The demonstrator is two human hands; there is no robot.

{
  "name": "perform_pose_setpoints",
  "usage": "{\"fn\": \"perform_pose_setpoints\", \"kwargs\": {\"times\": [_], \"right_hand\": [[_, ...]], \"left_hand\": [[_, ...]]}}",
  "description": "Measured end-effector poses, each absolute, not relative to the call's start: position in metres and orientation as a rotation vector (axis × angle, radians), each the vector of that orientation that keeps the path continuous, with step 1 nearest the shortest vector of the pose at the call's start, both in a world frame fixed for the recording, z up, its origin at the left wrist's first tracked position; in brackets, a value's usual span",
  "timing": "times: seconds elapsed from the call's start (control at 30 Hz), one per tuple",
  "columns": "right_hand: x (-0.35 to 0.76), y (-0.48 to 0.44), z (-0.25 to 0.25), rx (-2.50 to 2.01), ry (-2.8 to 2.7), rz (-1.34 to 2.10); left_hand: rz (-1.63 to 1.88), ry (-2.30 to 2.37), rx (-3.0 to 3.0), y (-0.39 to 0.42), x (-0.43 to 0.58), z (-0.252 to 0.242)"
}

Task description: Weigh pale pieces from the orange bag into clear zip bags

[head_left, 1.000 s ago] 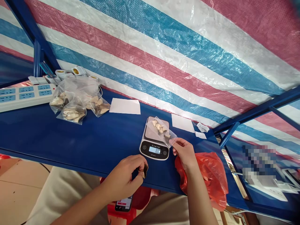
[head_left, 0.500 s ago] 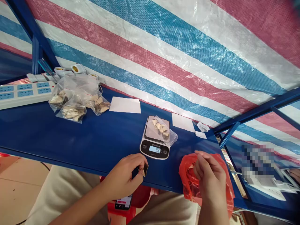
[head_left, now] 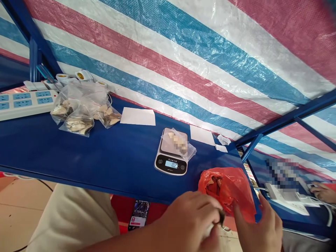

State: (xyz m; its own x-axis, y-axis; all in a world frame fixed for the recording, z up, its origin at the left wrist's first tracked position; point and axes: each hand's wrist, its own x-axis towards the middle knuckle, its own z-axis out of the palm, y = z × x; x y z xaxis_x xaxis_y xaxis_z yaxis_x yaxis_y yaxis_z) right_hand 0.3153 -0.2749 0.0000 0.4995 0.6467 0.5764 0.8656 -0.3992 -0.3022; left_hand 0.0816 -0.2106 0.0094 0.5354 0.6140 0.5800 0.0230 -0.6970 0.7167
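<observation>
My left hand (head_left: 189,222) is closed on a dark-edged dried slice (head_left: 221,217), just in front of a red plastic bag (head_left: 236,182). The bag's mouth gapes, with brownish pieces partly visible inside. At the bag's near right side is my right hand (head_left: 262,227), fingers spread and apparently holding nothing; its thumb overlaps the bag, and I cannot tell whether they touch. Behind the hands stands a kitchen scale (head_left: 170,164) whose lit display seems to read 10.2. On its plate lies a clear zip bag (head_left: 190,150) with several pale slices.
Filled zip bags (head_left: 78,124) lie at the left beside a power strip (head_left: 28,103). White paper sheets (head_left: 138,116) rest along the striped tarp (head_left: 157,63). A phone (head_left: 139,214) is below the table edge. Another person's hand (head_left: 321,191) shows at the far right.
My left hand has moved right, from before the scale to the red bag. My right hand has shifted right and down and opened. The scale's reading went from about 8.8 to 10.2.
</observation>
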Motion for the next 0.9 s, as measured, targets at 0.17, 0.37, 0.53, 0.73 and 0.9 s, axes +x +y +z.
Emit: {"fn": "perform_pose_setpoints", "kwargs": {"times": [0.17,0.37,0.53,0.73,0.9], "right_hand": [[0.325,-0.273,0.015,-2.4,-0.86,-0.19],[0.334,-0.255,0.019,-2.058,-0.537,0.048],[0.36,-0.222,0.0,-1.41,-0.321,0.324],[0.372,-0.161,0.007,-1.236,-0.417,0.647],[0.366,-0.148,0.012,-1.222,-0.42,0.29]], "left_hand": [[0.763,0.696,2.629,-0.18,0.166,-0.004],[0.965,0.659,2.702,-0.185,0.159,-0.012],[1.033,0.157,2.806,-0.204,0.131,-0.015],[0.707,-0.05,2.927,-0.163,0.15,-0.039],[0.956,0.348,2.916,-0.137,0.155,-0.049]]}}
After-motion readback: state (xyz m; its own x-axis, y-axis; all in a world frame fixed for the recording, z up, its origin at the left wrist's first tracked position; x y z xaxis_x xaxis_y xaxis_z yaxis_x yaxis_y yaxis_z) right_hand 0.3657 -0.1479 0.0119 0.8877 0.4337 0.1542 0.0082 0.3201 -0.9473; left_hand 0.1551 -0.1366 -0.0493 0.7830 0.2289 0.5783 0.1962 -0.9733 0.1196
